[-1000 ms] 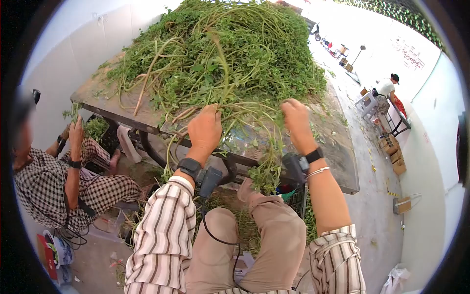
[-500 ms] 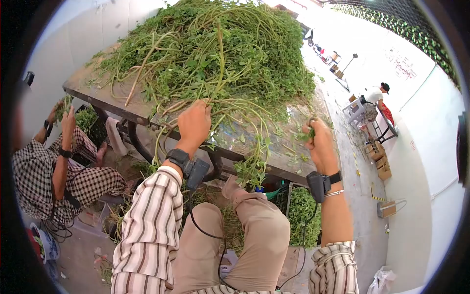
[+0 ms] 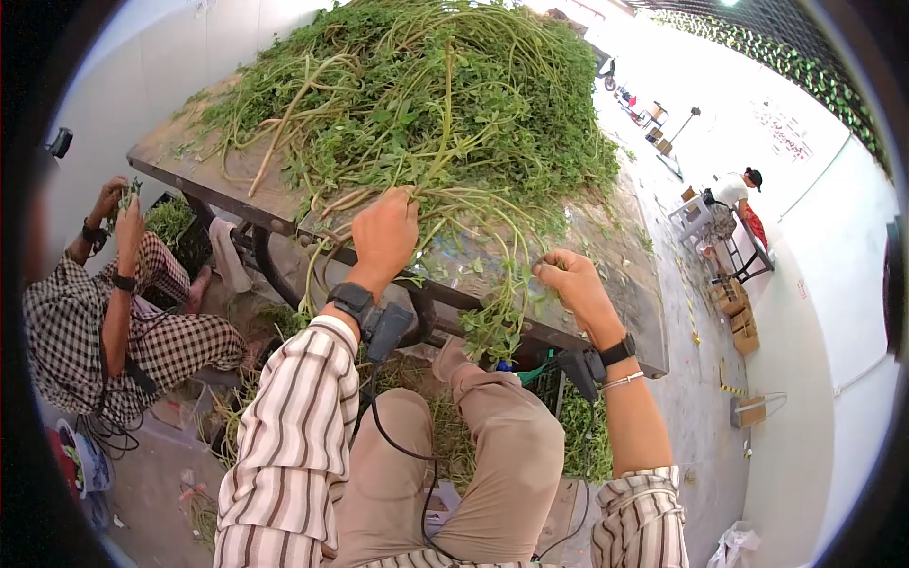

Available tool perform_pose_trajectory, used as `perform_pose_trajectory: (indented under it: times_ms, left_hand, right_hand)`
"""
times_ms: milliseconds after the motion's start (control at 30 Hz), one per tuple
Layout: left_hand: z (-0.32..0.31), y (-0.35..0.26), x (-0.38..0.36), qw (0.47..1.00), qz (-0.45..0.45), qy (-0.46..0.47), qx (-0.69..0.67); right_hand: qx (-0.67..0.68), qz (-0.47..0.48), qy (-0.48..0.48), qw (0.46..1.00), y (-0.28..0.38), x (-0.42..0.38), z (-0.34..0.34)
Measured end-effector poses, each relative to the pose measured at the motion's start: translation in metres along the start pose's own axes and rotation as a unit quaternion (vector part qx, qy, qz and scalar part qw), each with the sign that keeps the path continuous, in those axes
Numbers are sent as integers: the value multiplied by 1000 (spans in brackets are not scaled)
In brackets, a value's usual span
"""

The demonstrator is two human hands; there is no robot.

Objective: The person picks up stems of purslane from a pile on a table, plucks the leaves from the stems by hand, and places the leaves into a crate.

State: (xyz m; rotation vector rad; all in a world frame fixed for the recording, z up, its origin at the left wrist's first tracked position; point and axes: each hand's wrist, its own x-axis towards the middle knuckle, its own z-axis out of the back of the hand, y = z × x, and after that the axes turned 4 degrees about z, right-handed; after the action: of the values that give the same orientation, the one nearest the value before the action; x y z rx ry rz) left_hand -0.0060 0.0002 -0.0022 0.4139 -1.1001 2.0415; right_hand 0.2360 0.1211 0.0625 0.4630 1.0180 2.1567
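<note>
A large heap of leafy green stems [image 3: 426,104] covers the back of the table [image 3: 625,293]. My left hand [image 3: 385,237] is closed round a bunch of long stems at the heap's front edge. From it, leafy stems [image 3: 497,327] arch to the right and hang over the table's front edge. Beside those hanging stems, my right hand [image 3: 571,284] is in a pinch, fingertips close to a stem; whatever lies between them is too small to make out.
At the left, a person in checked clothes [image 3: 114,322] sits holding greens. Crates of greens [image 3: 587,426] stand under the table. Cables run from my wrist devices past my knees. Far right, another person [image 3: 734,189] bends over a small table near cardboard boxes [image 3: 739,312].
My right hand has moved left from the table's right side to the hanging stems; the bit of green in its fingers no longer shows. My left hand keeps its hold.
</note>
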Motion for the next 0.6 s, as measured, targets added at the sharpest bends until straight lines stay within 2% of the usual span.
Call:
perform_pose_trajectory:
  times_ms: [67,300,367,400,467,600]
  left_hand:
    - [-1,0,0,1000,-2,-7,-7]
    - [-2,1,-1,999,-20,-38,-32]
    - [0,-1,-1,999,-11,-23,-27]
    - [2,-1,-1,1000,-3,-10,-21]
    - [1,0,-1,999,-8,-20,-25]
    - [0,-1,-1,1000,-3,-13,-25]
  right_hand:
    - [-27,63,11,998,2,5,-5]
    - [-185,75,72,977,14,3,-21]
    - [-229,48,58,970,19,0,-23]
    - [-229,48,58,970,17,1,-22]
    - [-198,64,-1,978,9,4,-20]
    - [-225,62,-43,971,-16,21,-4]
